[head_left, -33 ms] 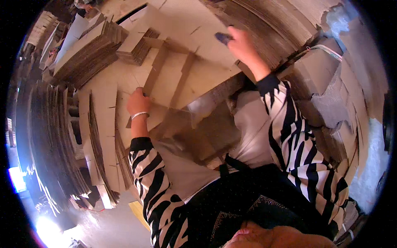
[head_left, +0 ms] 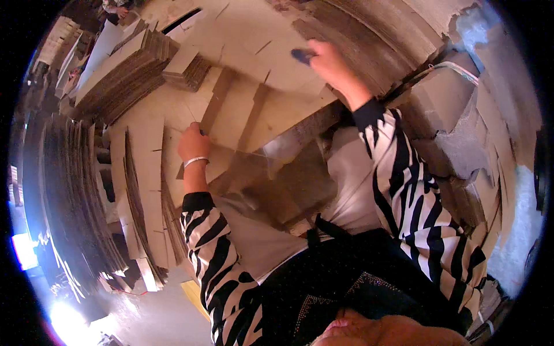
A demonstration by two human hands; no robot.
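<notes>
Head view is showing the left hand (head_left: 194, 145) at ten o'clock and right hand (head_left: 334, 66) at one, apart, grips unclear, while cardboard strips (head_left: 251, 115) are resting at eleven, seemingly part-done, cardboard stacks (head_left: 124, 75) remaining at ten.

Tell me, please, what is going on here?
A person in striped sleeves has both hands out in front. The left hand is at the near end of a narrow cardboard strip; whether it grips it is hard to tell. The right hand is farther out to the right, apart from that strip, with something dark at its fingers, too blurred to identify. Beyond the left hand are a large cardboard stack and a smaller stack.
</notes>
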